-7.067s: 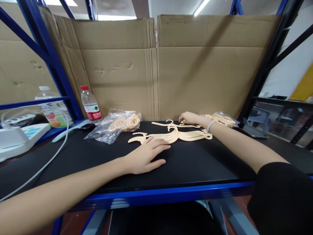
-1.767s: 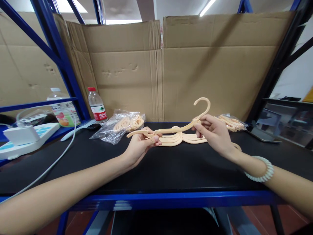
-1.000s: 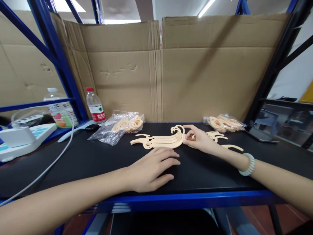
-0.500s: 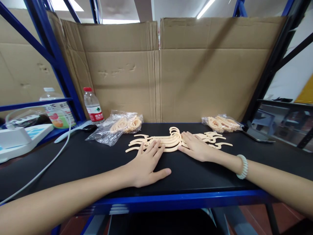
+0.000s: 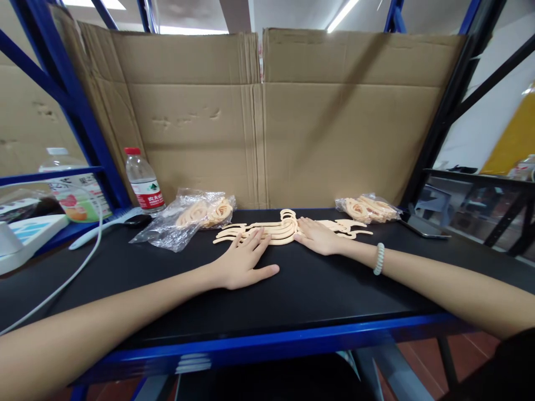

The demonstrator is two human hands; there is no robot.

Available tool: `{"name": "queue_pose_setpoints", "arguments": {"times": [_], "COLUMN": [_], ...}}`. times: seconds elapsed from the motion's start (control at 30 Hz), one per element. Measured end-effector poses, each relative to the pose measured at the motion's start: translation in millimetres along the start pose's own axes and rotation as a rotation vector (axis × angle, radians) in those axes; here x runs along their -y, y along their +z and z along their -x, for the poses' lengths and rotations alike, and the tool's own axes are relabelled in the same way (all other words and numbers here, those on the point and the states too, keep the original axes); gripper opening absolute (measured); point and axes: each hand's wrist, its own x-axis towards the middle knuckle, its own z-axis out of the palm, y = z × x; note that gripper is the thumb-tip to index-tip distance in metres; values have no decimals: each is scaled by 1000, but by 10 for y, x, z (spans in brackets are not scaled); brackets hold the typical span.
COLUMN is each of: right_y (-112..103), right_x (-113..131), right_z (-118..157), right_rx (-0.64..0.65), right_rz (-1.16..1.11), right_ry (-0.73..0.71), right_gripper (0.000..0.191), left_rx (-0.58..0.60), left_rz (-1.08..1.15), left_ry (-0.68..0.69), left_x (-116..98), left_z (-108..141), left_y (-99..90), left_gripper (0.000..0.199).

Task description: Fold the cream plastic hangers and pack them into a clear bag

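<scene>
A flat group of pale, wood-coloured openwork pieces (image 5: 278, 236) with curved strips and wavy ends lies on the black tabletop. My left hand (image 5: 246, 262) rests with fingers spread over its near left part, the thumb out to the side on the table. My right hand (image 5: 320, 236) lies flat across its right part, fingertips near the upright curl in the middle; a coiled pale band (image 5: 379, 259) circles that wrist. Neither hand is closed round anything. Parts of the pieces are hidden beneath my fingers, and I cannot tell how many there are.
Clear plastic bags of similar pieces lie behind on the left (image 5: 200, 214) and right (image 5: 368, 209). A red-capped bottle (image 5: 144, 184), a light-handled brush (image 5: 104, 225) and a white cable (image 5: 90, 262) are at left. A dark flat device (image 5: 426, 227) lies right. Cardboard (image 5: 334, 122) stands behind.
Both hands and the pale pieces have moved farther back on the table. The pieces now span a narrower width. The camera view has also shifted slightly.
</scene>
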Motion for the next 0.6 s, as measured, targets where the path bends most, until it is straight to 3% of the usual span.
{"name": "queue_pose_setpoints", "arguments": {"times": [0.2, 0.33, 0.47, 0.6], "right_y": [-6, 36, -174, -770], "right_x": [-15, -24, 58, 308], "right_z": [-113, -108, 64, 529], "right_rx": [-6, -131, -483, -936], "right_rz": [1, -100, -370, -570], "right_ry": [-2, -14, -84, -274], "right_gripper": [73, 66, 44, 30], "left_rx": [-7, -50, -158, -229], "left_rz": [12, 28, 29, 41], "left_ry": [-1, -1, 13, 82], "left_x": [8, 21, 8, -33], "left_z": [-18, -8, 45, 106], "left_y": [0, 15, 19, 9], "left_gripper": [88, 86, 81, 68]}}
